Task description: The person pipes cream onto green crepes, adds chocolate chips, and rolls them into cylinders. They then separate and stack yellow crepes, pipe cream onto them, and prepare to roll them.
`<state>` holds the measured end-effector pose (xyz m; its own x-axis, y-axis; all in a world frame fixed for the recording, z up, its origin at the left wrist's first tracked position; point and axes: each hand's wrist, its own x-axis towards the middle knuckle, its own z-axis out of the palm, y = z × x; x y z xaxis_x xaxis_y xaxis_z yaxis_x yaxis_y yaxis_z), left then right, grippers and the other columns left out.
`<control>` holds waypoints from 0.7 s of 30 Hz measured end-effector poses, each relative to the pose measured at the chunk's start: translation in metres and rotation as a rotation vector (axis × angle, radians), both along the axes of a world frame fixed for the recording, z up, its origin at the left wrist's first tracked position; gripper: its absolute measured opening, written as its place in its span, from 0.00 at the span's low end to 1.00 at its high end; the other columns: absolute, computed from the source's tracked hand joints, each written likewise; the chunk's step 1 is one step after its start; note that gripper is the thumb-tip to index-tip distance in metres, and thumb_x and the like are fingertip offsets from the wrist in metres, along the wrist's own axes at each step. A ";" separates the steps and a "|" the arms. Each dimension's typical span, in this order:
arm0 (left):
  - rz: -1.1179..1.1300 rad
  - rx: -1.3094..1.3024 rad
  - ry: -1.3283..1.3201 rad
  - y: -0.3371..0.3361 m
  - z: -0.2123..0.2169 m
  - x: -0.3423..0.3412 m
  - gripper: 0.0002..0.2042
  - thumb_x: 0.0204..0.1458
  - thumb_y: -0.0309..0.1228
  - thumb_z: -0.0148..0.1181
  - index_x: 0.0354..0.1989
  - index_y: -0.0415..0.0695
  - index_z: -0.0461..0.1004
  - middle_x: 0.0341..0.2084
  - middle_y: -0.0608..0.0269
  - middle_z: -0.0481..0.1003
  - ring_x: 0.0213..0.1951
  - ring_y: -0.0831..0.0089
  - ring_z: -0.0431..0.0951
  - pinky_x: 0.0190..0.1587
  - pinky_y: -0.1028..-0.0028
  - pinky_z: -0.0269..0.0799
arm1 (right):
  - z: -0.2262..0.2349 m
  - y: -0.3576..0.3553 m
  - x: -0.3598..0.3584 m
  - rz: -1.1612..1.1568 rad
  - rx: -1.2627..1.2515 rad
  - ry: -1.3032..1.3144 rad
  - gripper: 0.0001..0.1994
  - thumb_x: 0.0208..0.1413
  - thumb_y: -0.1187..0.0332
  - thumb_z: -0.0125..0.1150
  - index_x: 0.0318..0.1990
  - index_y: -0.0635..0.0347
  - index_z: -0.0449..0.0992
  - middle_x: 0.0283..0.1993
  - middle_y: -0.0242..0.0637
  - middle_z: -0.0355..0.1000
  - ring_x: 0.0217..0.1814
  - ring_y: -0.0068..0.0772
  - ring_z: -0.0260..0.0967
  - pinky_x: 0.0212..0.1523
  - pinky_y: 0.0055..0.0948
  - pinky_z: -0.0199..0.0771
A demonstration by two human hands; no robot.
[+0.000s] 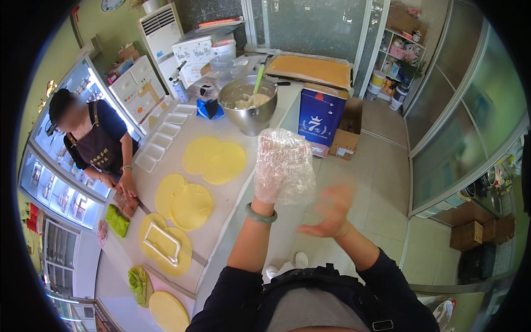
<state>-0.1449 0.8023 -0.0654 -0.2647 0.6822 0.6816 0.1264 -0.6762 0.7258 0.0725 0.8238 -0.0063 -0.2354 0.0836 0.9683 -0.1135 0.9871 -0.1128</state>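
Note:
My left hand (pixel 279 169) is raised inside a loose, crinkled clear plastic glove (pixel 293 171) that covers it down to the wrist. Through the plastic the fingers look stretched upward, though their outlines are unclear. A pale green bangle (pixel 261 214) circles that wrist. Just to the right, my right hand (pixel 333 213) is bare and blurred, its thumb apart from the fingers; it holds nothing I can see. Left of my hands, overlapping round yellow sheets (pixel 224 160) lie on the table (pixel 232 207). A white bent handle-like frame (pixel 163 243) rests on the nearest pair.
A steel bowl (pixel 247 110) of cream with a green spatula (pixel 258 83) stands at the table's far end. White trays (pixel 157 145) line its left edge, where another person (pixel 99 133) works. Beyond are a sheet cake (pixel 310 69) and a blue box (pixel 321 116). Green rolls (pixel 117 221) lie left.

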 end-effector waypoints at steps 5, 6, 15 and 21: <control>-0.350 -0.234 -0.748 0.014 -0.030 0.032 0.34 0.61 0.36 0.64 0.72 0.39 0.56 0.65 0.56 0.66 0.64 0.64 0.68 0.69 0.63 0.63 | 0.043 0.003 -0.014 0.029 0.399 -0.239 0.13 0.48 0.67 0.71 0.42 0.54 0.80 0.43 0.33 0.74 0.43 0.34 0.70 0.43 0.32 0.70; -0.331 -0.256 -0.774 0.010 -0.033 0.042 0.33 0.61 0.36 0.64 0.72 0.39 0.57 0.65 0.56 0.66 0.63 0.64 0.68 0.68 0.63 0.64 | 0.046 0.004 -0.018 0.139 0.394 -0.256 0.12 0.46 0.68 0.70 0.40 0.54 0.80 0.41 0.32 0.74 0.41 0.33 0.70 0.40 0.31 0.70; 0.110 -0.326 -0.613 -0.001 0.014 0.059 0.28 0.60 0.34 0.65 0.66 0.38 0.62 0.58 0.58 0.69 0.57 0.66 0.71 0.62 0.66 0.66 | 0.003 -0.043 -0.024 0.387 0.276 -0.539 0.07 0.47 0.66 0.60 0.33 0.55 0.74 0.34 0.35 0.70 0.38 0.34 0.69 0.40 0.31 0.71; 0.571 -0.385 -0.512 -0.052 0.065 0.022 0.24 0.59 0.32 0.65 0.62 0.38 0.66 0.53 0.59 0.71 0.53 0.68 0.72 0.57 0.68 0.68 | 0.055 0.069 -0.044 0.752 0.018 -0.454 0.17 0.67 0.65 0.57 0.59 0.64 0.76 0.62 0.47 0.74 0.61 0.47 0.72 0.62 0.45 0.71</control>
<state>-0.1227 0.7498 -0.0005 -0.8500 0.5100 0.1323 -0.0338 -0.3035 0.9522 0.0289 0.8924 0.0486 -0.5844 -0.2633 0.7675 -0.6828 0.6707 -0.2898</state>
